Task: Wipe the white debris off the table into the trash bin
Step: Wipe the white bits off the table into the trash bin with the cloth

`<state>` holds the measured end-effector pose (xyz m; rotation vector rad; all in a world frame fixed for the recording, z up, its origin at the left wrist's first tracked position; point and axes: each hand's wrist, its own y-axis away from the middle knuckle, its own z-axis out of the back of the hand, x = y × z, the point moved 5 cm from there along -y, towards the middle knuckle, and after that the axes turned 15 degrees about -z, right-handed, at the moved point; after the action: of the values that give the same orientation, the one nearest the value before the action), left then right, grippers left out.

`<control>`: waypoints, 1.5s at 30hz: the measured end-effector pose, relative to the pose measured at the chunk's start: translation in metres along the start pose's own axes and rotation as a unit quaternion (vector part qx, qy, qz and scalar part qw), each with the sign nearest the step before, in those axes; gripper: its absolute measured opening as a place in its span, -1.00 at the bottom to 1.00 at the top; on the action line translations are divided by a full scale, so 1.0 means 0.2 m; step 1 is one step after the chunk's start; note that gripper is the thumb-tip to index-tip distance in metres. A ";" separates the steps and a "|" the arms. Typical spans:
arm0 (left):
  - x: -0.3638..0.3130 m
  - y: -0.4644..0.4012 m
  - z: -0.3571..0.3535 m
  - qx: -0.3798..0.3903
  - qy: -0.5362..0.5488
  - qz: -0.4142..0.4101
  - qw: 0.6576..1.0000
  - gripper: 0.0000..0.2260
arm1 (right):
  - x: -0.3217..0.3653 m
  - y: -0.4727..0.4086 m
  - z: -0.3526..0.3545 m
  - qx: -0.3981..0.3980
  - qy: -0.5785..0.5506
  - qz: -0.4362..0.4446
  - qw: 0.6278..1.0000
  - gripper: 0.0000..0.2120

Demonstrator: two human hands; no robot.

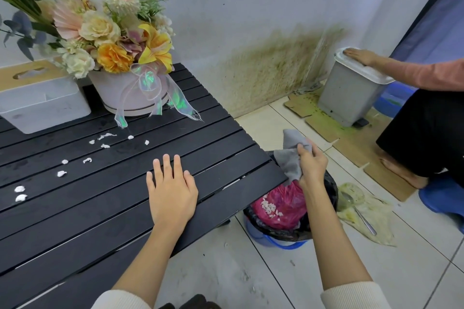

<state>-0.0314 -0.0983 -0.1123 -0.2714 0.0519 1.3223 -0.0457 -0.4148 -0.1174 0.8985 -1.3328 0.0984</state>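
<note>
Your left hand [172, 192] lies flat on the black table [100, 228] near the middle of the frame, with the fingers straight and a little apart. It holds nothing.

To the right of it, your right hand [311, 165] is out past the table edge, right over the trash bin [281, 232]. Its fingers are curled tight around a gray cloth [288, 158], which hangs down toward the bin. Inside the bin you can see a pink bag [286, 206] with small white bits [270, 208] already lying on it.

So it looks like you are at the drop-off step: one load is in the bin, and the cloth is being shaken out or held over it.

But the job is not done. More white debris [61, 173] lies farther back on the table, spread from the left edge of the frame up to the spot just in front of the flower pot [120, 95] in the upper left. A white tissue box [42, 105] sits beside the pot.

Next, I think you need to bring the cloth back to the far bits and sweep them toward the table edge above the bin. The gaps between the slats may catch small bits, so wipe slowly.

In the upper right, another person's hand [359, 56] rests on a gray lidded bin [351, 90].
</note>
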 end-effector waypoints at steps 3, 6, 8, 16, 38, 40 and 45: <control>0.00 0.00 0.00 -0.001 0.000 0.003 1.000 -0.54 | 0.06 0.05 0.01 -0.002 0.052 0.082 0.995 -0.70; 0.00 0.00 0.00 -0.002 -0.001 0.003 1.000 -0.54 | 0.11 0.12 -0.02 0.037 0.072 0.120 0.989 -0.67; -0.01 0.00 0.00 -0.003 -0.001 0.004 1.000 -0.54 | 0.14 0.20 -0.09 0.056 0.111 0.162 0.979 -0.65; -0.01 0.00 0.01 -0.009 -0.004 0.000 1.000 -0.55 | -0.25 0.52 -0.59 0.090 0.621 0.373 0.683 -0.51; 0.01 -0.01 0.01 -0.031 0.014 -0.005 0.999 -0.57 | -0.35 0.81 -0.50 0.033 0.574 0.397 0.715 -0.69; 0.02 -0.01 0.00 -0.031 0.014 -0.006 0.999 -0.57 | -0.36 0.76 -0.43 0.012 0.548 0.413 0.727 -0.70; 0.04 -0.01 -0.01 0.000 0.025 -0.010 1.000 -0.56 | -0.34 0.58 -0.36 -0.020 0.536 0.353 0.766 -0.66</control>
<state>-0.0271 -0.0913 -0.1150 -0.3048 0.0914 1.2948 -0.0703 -0.2642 -0.1141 0.1268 -0.4823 1.0180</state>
